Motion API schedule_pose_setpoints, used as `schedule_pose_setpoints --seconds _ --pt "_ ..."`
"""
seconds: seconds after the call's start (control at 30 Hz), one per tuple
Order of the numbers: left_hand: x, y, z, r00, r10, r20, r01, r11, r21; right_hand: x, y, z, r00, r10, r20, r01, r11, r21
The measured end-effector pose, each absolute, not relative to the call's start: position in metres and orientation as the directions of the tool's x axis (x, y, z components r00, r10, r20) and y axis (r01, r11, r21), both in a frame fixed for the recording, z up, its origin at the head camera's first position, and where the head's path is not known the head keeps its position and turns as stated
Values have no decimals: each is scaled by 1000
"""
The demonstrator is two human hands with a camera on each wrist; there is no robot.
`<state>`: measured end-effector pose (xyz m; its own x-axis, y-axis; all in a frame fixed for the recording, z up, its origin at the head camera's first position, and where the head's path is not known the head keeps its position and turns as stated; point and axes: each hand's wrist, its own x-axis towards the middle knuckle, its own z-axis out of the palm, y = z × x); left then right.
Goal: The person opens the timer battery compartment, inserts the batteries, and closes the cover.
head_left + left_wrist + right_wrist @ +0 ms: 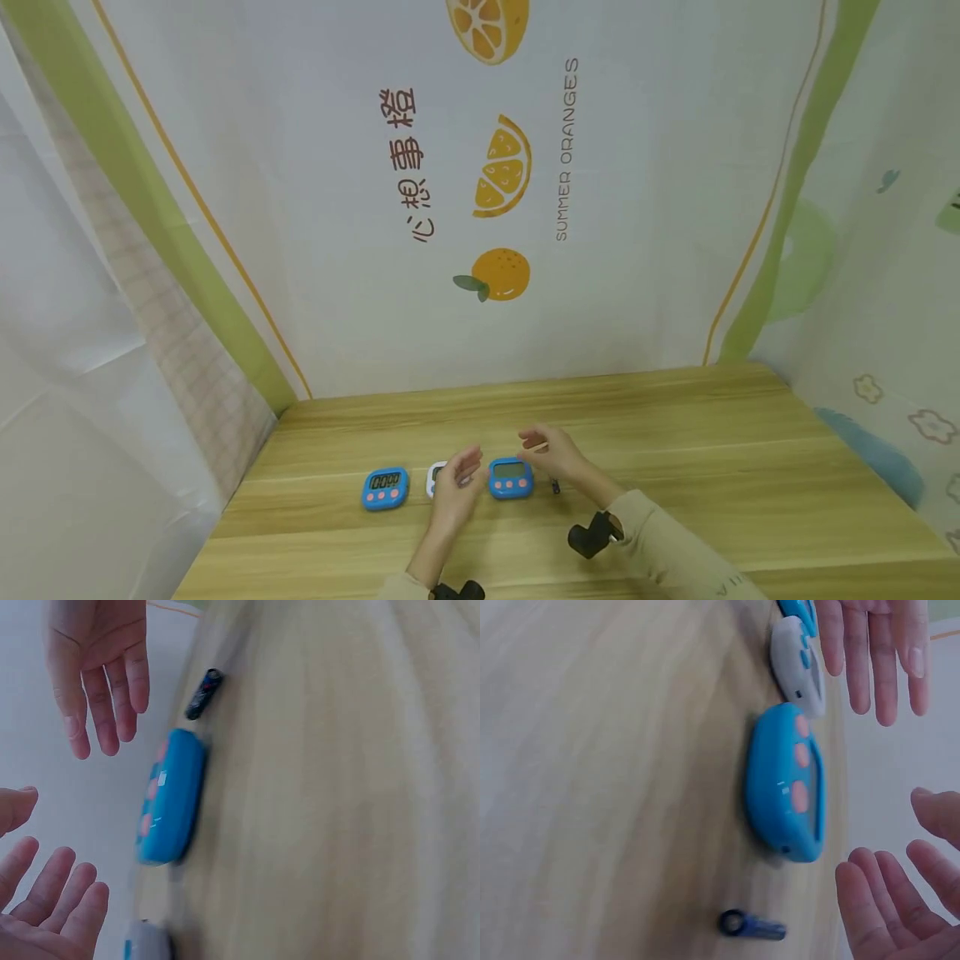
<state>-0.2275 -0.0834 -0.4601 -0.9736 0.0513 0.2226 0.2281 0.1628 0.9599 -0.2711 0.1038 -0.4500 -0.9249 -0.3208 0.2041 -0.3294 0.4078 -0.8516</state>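
Observation:
A blue timer (511, 479) with pink buttons and a blank screen lies face up between both hands. My left hand (454, 493) hovers at its left side, fingers loosely bent and holding nothing; it partly hides a white timer (432, 477) with blue buttons. On the other side my right hand (557, 455) hangs above the table with relaxed fingers, likewise bare in the right wrist view. A small dark battery (754, 926) lies beside the blue timer, below my right hand. Farther left, another blue timer (386, 489) shows zeros on its screen.
The wood-grain table (675, 467) reaches back to a white curtain (337, 317) printed with oranges and lettering. More patterned cloth (885, 333) hangs along the right side, and pale cloth (75, 375) along the left. Each wrist wears a black camera mount (592, 535).

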Motion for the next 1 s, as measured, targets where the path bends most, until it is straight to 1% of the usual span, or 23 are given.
schedule_pose_setpoints --seconds 0.13,0.3,0.57,0.87,1.0 --pt "-227 -78 -473 -979 59 193 200 168 965 -267 109 -462 -921 -344 183 -320 398 -860" --pt "-226 -74 -481 -980 72 184 195 199 961 -261 110 -472 -929 -351 121 -267 405 -875" --pt "-223 -71 -488 -983 135 121 137 119 983 -256 108 -477 -909 -408 90 -255 370 -893" --pt "-220 -67 -492 -992 87 91 103 146 984 -256 106 -479 -906 -413 91 -275 412 -869" --pt "-220 -66 -494 -992 58 112 119 138 983 -255 106 -477 -907 -415 74 -268 431 -862"
